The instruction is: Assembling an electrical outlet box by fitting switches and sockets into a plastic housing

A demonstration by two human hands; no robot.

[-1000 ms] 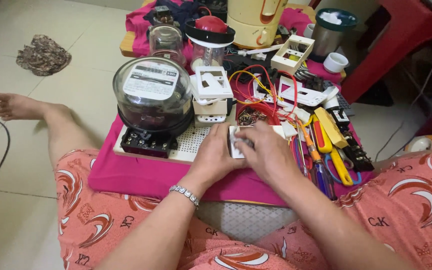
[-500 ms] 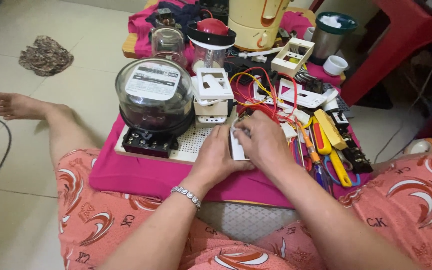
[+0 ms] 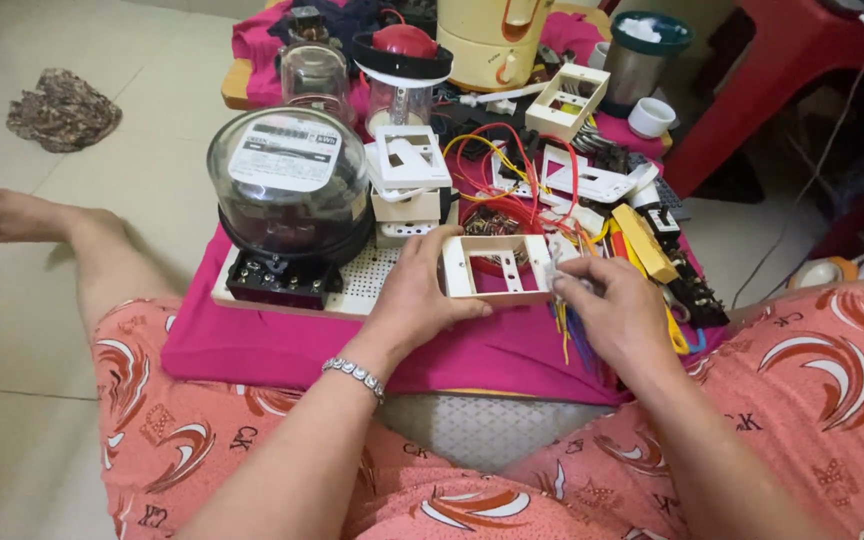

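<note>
Since the earlier frame, the right hand (image 3: 620, 312) has slid off the white frame (image 3: 497, 268) toward the wires (image 3: 562, 320), pinching them. At frame centre, the left hand (image 3: 420, 290) grips the frame's left edge, steadying it over the pink cloth (image 3: 282, 345).

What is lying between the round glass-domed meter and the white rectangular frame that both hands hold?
In the head view, between the glass-domed meter and the white frame stands a stack of white switch plates; the left hand grips the frame's near side.
</note>
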